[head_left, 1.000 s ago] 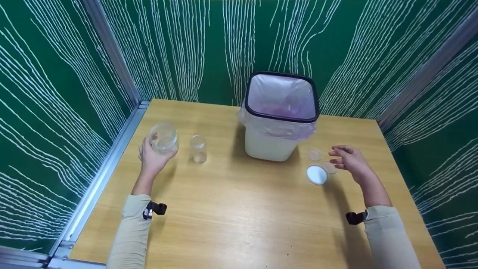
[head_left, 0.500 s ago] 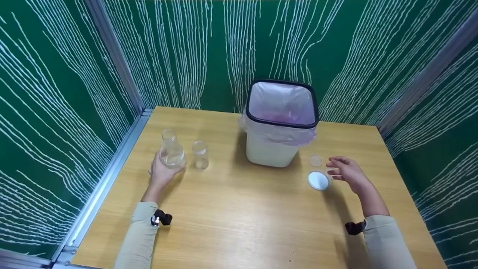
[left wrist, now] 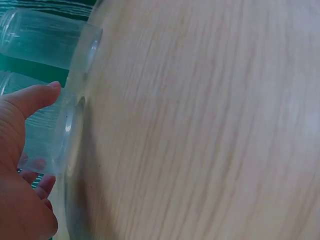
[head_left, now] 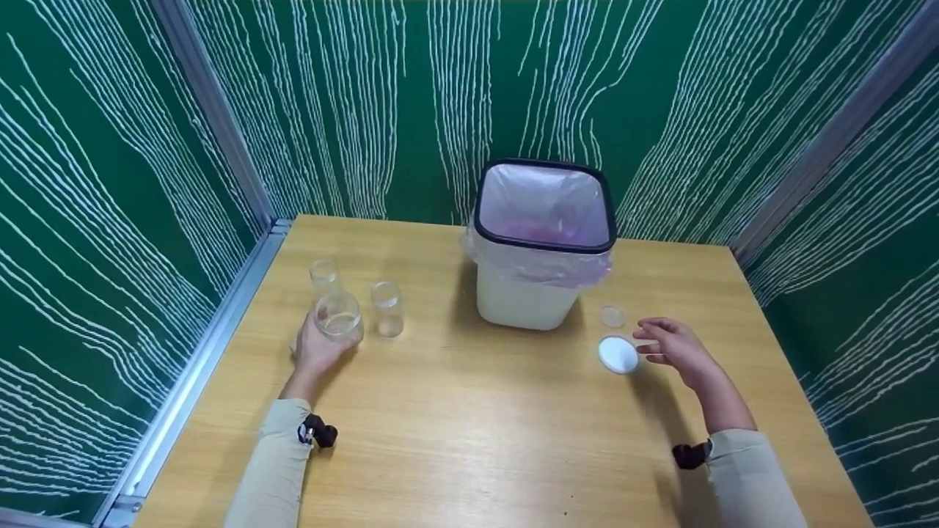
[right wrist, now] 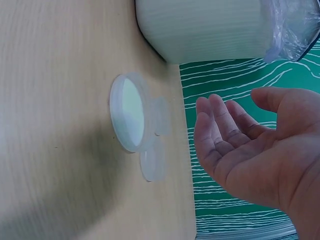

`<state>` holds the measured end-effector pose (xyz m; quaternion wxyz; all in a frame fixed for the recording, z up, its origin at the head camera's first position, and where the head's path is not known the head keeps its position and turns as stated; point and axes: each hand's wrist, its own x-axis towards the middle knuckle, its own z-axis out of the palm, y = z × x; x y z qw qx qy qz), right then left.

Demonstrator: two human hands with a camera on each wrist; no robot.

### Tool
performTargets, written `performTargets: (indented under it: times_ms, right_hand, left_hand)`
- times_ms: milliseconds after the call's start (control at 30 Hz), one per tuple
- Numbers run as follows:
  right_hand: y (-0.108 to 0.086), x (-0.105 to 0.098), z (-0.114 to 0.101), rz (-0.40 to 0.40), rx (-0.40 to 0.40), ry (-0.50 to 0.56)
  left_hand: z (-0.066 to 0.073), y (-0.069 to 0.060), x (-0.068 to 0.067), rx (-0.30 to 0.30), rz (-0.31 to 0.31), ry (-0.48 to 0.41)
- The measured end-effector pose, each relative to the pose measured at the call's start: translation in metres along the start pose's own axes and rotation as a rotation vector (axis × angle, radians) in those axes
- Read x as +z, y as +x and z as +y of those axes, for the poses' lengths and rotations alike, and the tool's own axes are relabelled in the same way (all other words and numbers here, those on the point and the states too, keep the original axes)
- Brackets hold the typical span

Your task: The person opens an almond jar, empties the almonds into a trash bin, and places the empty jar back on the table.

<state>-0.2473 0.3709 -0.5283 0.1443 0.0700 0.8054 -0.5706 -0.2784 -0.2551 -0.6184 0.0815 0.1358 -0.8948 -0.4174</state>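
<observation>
My left hand (head_left: 323,348) grips a clear plastic jar (head_left: 339,312) from its near side. In the left wrist view, the thumb (left wrist: 37,100) lies across one side and fingertips show at the other. Behind it stands a second clear jar (head_left: 323,273). A third clear jar (head_left: 387,312) is upright to the right. My right hand (head_left: 673,348) hovers over the table's right side, fingers loosely bent, holding nothing. Beside its fingertips lies a white lid (head_left: 618,355), with a clear disc (head_left: 612,316) behind. Another clear disc (right wrist: 153,160) shows in the right wrist view.
A white bin (head_left: 528,293) with a black rim and a pinkish plastic liner (head_left: 543,198) stands at the back of the wooden table (head_left: 469,433), between the hands. Green panels with white wavy lines and metal posts (head_left: 220,117) enclose the table.
My left hand has come nearer and slightly right with its jar, and the jar behind it now shows. The right hand stays almost where it was. The head view has shifted slightly.
</observation>
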Motion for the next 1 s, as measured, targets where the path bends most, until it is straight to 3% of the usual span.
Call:
performTargets:
  times_ms: [300,600,733,867,1000]
  right_hand:
    - [-0.001,0.001,0.003,0.014,-0.006,0.020]
    - [-0.004,0.003,0.016,0.018,0.021,0.031]
    - [-0.003,0.005,0.014,0.021,0.017,0.016]
    - [-0.003,0.013,0.010,0.035,-0.016,-0.030]
    - [-0.009,0.018,0.001,0.086,-0.113,-0.127]
  left_hand:
    - [-0.001,0.009,0.000,0.022,-0.008,0.003]
    - [-0.001,0.010,0.004,0.019,-0.013,-0.026]
    - [-0.001,0.010,0.005,0.004,-0.027,0.010]
    - [-0.004,0.001,-0.003,-0.026,-0.046,0.078]
    - [0.002,-0.022,-0.022,-0.098,-0.109,0.168]
